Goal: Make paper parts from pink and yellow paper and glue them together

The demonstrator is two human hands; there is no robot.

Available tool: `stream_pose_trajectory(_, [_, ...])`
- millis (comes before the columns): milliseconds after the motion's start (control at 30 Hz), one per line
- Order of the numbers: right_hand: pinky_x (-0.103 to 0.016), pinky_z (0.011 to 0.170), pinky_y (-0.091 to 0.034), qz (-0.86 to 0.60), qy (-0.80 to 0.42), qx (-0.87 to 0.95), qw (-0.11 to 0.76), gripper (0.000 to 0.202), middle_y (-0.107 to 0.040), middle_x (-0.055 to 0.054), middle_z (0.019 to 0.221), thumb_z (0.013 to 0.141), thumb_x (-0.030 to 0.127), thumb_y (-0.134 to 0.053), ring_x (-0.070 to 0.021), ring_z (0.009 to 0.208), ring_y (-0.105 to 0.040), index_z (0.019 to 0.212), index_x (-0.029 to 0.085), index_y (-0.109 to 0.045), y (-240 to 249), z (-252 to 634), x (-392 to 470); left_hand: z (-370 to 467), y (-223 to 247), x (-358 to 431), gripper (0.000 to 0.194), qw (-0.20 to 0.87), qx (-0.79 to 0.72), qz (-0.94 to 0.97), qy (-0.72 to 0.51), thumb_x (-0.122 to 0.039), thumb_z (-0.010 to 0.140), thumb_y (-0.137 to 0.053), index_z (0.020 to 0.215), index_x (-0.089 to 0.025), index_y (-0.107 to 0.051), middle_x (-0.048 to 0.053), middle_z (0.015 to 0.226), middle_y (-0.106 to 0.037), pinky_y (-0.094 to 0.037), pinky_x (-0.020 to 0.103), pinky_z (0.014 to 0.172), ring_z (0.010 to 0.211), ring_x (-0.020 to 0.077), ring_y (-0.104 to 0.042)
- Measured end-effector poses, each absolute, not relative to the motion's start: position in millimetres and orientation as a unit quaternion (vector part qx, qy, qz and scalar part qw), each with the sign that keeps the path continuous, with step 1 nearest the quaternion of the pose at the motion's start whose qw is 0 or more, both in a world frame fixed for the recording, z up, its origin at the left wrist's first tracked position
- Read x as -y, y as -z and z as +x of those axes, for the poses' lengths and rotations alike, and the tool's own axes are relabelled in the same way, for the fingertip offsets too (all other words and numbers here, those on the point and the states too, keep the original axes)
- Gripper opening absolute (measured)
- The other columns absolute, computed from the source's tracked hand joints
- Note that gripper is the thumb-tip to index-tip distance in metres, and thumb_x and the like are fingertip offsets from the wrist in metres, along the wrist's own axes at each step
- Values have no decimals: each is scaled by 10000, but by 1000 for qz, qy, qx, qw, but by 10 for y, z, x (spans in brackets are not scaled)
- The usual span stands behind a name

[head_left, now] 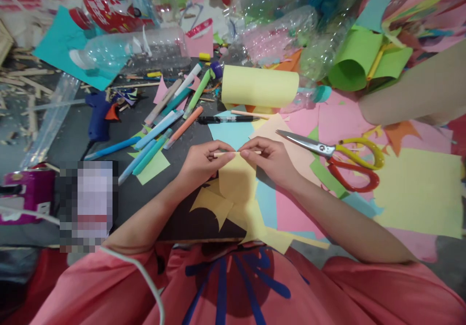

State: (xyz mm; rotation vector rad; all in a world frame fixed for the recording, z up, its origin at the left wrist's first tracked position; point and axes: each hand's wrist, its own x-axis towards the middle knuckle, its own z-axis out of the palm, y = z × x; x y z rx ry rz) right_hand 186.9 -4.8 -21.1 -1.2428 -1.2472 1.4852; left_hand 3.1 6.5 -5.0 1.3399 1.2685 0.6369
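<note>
- Left hand (201,164) and right hand (272,161) were both pinching a thin pale stick (220,154), fingertips super close together
- stick sat at the top edge of some yellow paper (237,178)
- scissors (325,149) lay nearby

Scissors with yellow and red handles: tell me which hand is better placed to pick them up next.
The right hand, probably: the scissors lie on its side, while the left hand would have to reach across. Both hands pinch the thin stick, so the right would first need to let go.
</note>
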Motion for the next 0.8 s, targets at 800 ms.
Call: stream_pose_trajectory(800, [-292,720,-546,-457,-628,500,383,185,-750,-30,866,758,356,-765,-155,806,-684,854,208,-710,242,1898,56,-18,126,-86,318,461,-525,654,-290,-414,821,-577,658,-168,-698,-17,568,-620,-392,211,533,551,113,-543])
